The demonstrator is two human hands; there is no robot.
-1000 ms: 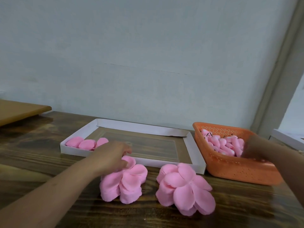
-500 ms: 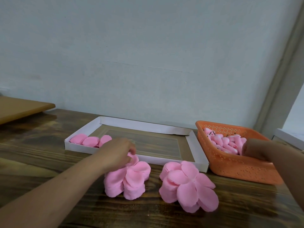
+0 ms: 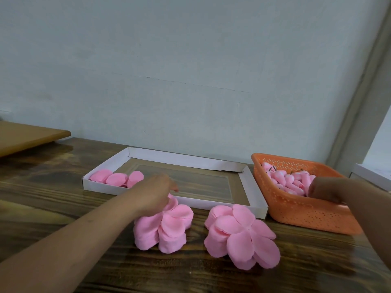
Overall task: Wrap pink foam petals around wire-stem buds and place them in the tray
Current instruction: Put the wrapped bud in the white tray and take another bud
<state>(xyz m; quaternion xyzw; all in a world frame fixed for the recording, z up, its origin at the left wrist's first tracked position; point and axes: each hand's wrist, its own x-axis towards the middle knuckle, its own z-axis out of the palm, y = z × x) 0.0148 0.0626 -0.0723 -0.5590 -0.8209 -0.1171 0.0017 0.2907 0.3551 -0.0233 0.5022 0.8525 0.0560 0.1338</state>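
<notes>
Fingers (image 3: 169, 188) of our left hand (image 3: 151, 194) curl down over the back of the left petal stack (image 3: 164, 226). They touch its top petals, but we cannot tell whether they pinch one, since the back of the hand hides the fingertips.

Far left, a tan board (image 3: 27, 137) lies on the dark wooden bench (image 3: 42, 204) against the pale wall (image 3: 190, 70). Next comes the white cardboard tray (image 3: 175, 158), shallow and open, its floor brown. Three finished pink pieces (image 3: 117, 178) lie side by side in its near left corner, touching one another. Our left hand hangs over the tray's front rim.

Just before the tray sit two piles of pink foam petals fanned like flowers. The left petal stack lies partly under our hand; the right petal stack (image 3: 241, 233) lies a little apart from it, untouched, its near petals spread toward us.

Right of the tray, nearly touching its corner, stands the orange perforated basket (image 3: 302, 212), filled with pink buds (image 3: 287, 181) whose dark stem ends show here and there. Our right hand (image 3: 326, 190) reaches into the basket among the buds with fingers bent inward. The view is too blurred to tell whether they grip a bud or merely rest on the heap. A white ledge (image 3: 372, 176) shows at the far right edge.
</notes>
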